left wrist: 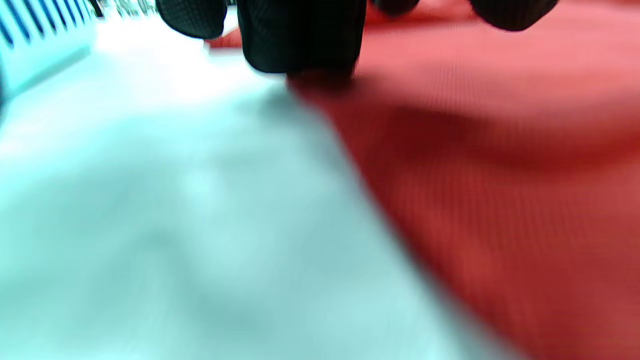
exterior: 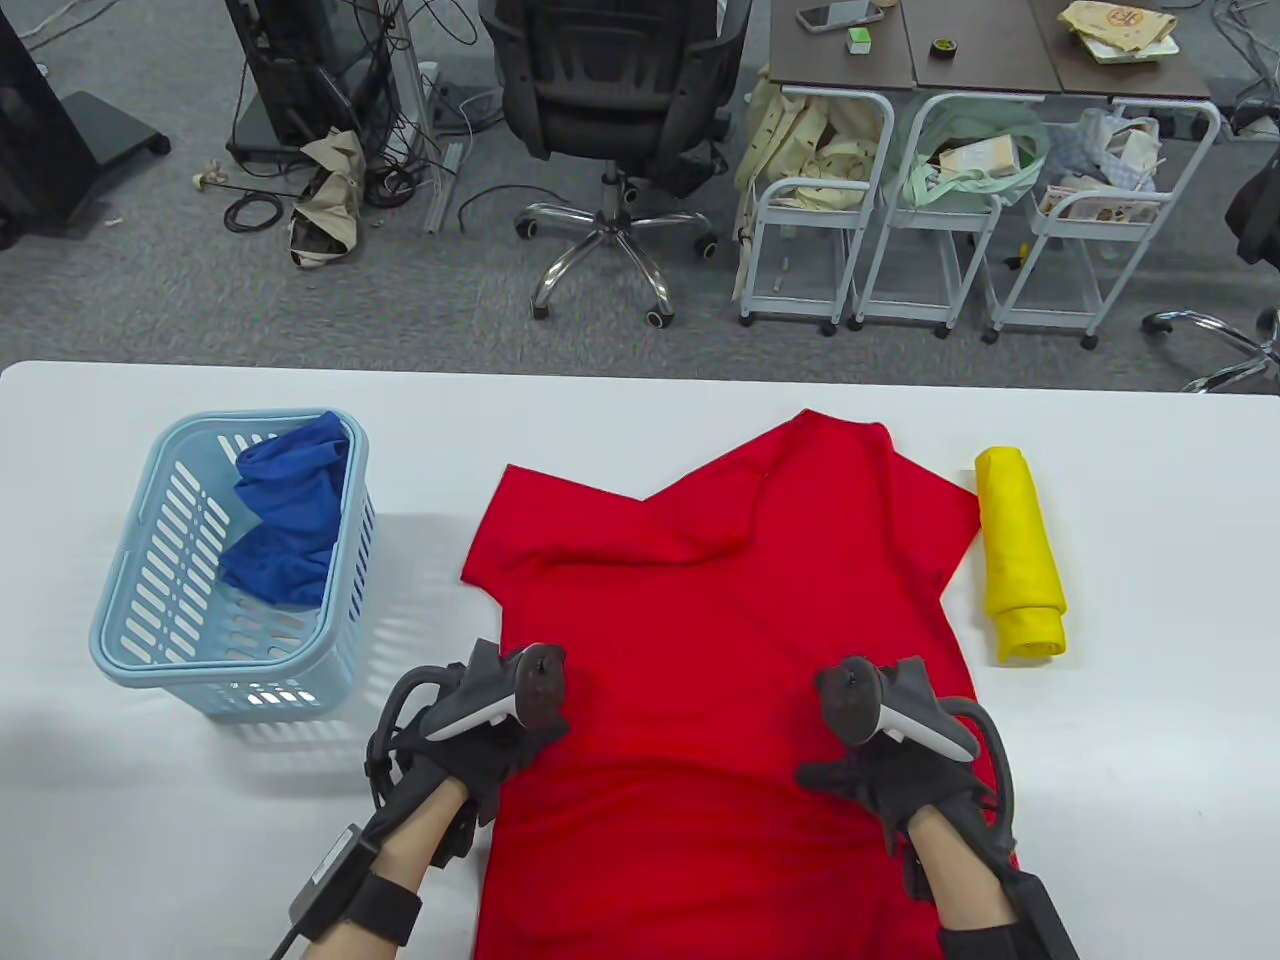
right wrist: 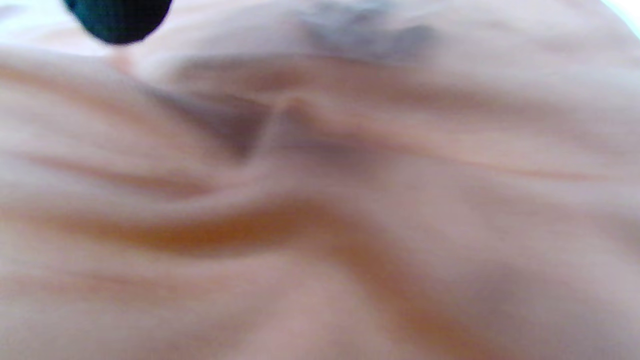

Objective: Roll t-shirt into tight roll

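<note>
A red t-shirt (exterior: 720,620) lies spread on the white table (exterior: 1150,700), one sleeve folded in at the upper left, its hem toward me. My left hand (exterior: 500,720) rests on the shirt's left edge. In the left wrist view its fingertips (left wrist: 300,35) touch down where the red cloth (left wrist: 500,175) meets the table (left wrist: 150,200). My right hand (exterior: 880,740) lies on the shirt near its right edge, thumb spread inward. The right wrist view is filled by wrinkled cloth (right wrist: 320,200), with one fingertip (right wrist: 117,17) at the top. Neither hand grips any cloth that I can see.
A light blue basket (exterior: 130,610) with a blue garment (exterior: 290,520) in it stands on the table to the left of the shirt; its wall shows in the left wrist view (left wrist: 40,45). A rolled yellow shirt (exterior: 1018,555) lies just right of the red one.
</note>
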A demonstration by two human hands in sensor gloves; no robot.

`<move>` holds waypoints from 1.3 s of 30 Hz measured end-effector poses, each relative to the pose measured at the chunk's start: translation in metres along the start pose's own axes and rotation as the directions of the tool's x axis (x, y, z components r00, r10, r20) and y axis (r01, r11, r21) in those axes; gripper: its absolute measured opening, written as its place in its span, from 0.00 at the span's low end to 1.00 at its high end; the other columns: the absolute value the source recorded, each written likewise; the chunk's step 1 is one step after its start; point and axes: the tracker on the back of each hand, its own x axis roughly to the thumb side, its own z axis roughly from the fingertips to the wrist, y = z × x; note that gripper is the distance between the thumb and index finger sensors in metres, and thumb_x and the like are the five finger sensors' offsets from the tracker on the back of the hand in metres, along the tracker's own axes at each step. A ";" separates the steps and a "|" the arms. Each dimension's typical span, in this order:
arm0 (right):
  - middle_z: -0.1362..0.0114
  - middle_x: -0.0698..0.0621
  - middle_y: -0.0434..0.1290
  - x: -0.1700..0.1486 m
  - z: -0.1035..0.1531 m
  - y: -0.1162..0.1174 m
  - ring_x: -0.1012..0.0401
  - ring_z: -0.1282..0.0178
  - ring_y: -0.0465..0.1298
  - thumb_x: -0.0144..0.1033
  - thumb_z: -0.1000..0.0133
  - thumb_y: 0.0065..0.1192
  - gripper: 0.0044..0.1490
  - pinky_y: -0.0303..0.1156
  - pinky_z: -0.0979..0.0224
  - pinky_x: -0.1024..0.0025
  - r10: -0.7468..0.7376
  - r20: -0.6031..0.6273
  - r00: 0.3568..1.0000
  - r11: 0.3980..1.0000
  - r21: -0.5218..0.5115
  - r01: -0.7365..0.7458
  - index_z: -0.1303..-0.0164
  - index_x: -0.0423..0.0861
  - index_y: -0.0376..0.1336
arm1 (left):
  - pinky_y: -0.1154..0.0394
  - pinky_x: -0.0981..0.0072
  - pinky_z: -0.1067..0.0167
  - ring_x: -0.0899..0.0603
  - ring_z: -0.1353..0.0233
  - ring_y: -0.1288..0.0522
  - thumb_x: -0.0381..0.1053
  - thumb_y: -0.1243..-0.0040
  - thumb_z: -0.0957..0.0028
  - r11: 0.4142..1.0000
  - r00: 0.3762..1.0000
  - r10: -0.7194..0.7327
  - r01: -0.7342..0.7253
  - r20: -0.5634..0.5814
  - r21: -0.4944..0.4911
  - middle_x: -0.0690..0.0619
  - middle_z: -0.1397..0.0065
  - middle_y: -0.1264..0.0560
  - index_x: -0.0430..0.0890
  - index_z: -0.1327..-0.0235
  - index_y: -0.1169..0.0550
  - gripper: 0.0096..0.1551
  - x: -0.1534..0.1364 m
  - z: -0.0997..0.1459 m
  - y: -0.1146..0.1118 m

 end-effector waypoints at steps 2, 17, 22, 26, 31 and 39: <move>0.12 0.43 0.24 0.003 -0.006 0.004 0.37 0.13 0.29 0.65 0.39 0.46 0.59 0.41 0.19 0.36 0.021 -0.008 1.000 1.000 0.021 -0.020 0.14 0.51 0.24 | 0.40 0.36 0.23 0.37 0.16 0.36 0.68 0.63 0.42 1.000 1.000 0.029 -0.029 -0.008 -0.011 0.48 0.12 0.38 0.57 0.15 0.46 0.40 0.001 -0.005 0.009; 0.12 0.43 0.26 0.003 -0.017 0.012 0.38 0.12 0.31 0.66 0.44 0.56 0.65 0.43 0.20 0.35 0.048 -0.039 0.998 0.996 0.074 -0.045 0.13 0.52 0.27 | 0.57 0.30 0.23 0.30 0.14 0.62 0.71 0.76 0.44 0.927 0.781 0.272 -0.369 -0.562 -0.064 0.44 0.11 0.63 0.49 0.19 0.70 0.49 -0.070 -0.147 0.024; 0.12 0.43 0.25 0.010 -0.018 0.014 0.37 0.13 0.30 0.69 0.42 0.51 0.64 0.42 0.20 0.35 0.081 -0.029 0.996 0.994 0.076 -0.078 0.13 0.51 0.25 | 0.50 0.33 0.23 0.26 0.16 0.51 0.72 0.74 0.44 0.960 0.741 0.210 -0.281 -0.638 -0.010 0.35 0.11 0.54 0.48 0.17 0.65 0.50 -0.059 -0.148 0.029; 0.12 0.42 0.25 0.013 -0.018 0.014 0.37 0.13 0.30 0.68 0.41 0.50 0.63 0.42 0.20 0.35 0.082 -0.024 0.996 0.994 0.074 -0.080 0.13 0.51 0.25 | 0.46 0.35 0.24 0.29 0.18 0.44 0.72 0.73 0.45 0.981 0.758 0.122 -0.190 -0.640 -0.037 0.35 0.13 0.47 0.48 0.16 0.61 0.50 -0.054 -0.142 0.033; 0.11 0.42 0.28 0.014 -0.016 0.013 0.37 0.12 0.33 0.67 0.43 0.55 0.64 0.44 0.20 0.35 0.099 -0.021 0.995 0.993 0.063 -0.097 0.12 0.50 0.28 | 0.55 0.32 0.21 0.35 0.13 0.66 0.70 0.71 0.44 0.975 0.896 0.206 -0.224 -0.394 0.000 0.51 0.11 0.67 0.59 0.18 0.63 0.44 -0.061 -0.143 0.037; 0.11 0.42 0.29 0.015 -0.015 0.013 0.37 0.11 0.35 0.67 0.43 0.56 0.64 0.45 0.20 0.35 0.102 -0.020 0.995 0.993 0.060 -0.100 0.12 0.51 0.29 | 0.52 0.30 0.24 0.30 0.14 0.56 0.71 0.72 0.45 0.925 0.734 0.339 -0.374 -0.589 0.067 0.40 0.11 0.57 0.51 0.16 0.61 0.47 -0.082 -0.145 0.022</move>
